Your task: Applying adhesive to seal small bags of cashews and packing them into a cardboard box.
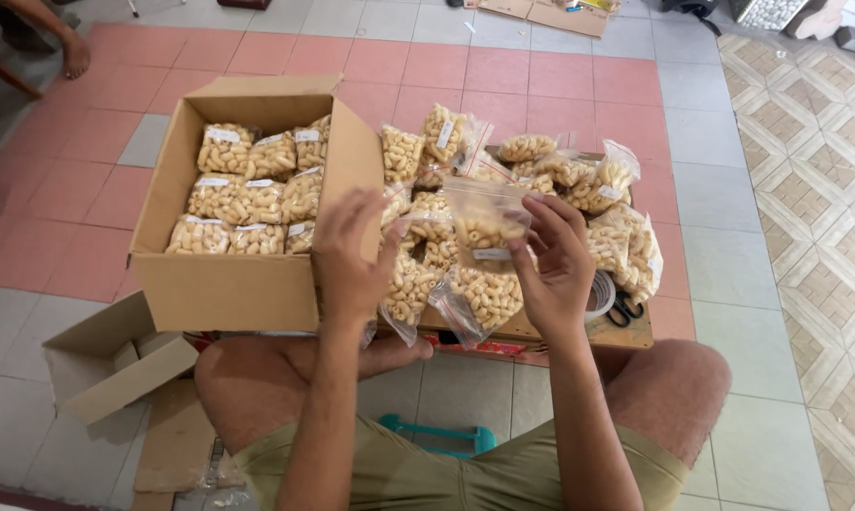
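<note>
An open cardboard box (229, 274) sits on the tiled floor (560, 76) at the left, packed with rows of clear bags of pale ring-shaped snacks (247, 189), each bearing a small white rectangular label along its top edge. To the right, a loose heap of similar bags (579, 180) covers a low wooden board (626, 333), with black scissors (622, 310) and a tape roll (599, 295) near its front right corner. A smaller empty carton (105, 364) lies at the front left. Both hands are raised over the board's left end: the left hand (347, 260) and right hand (552, 265), fingers curled, pinch one clear snack bag (484, 222) by its sides between them.
</note>
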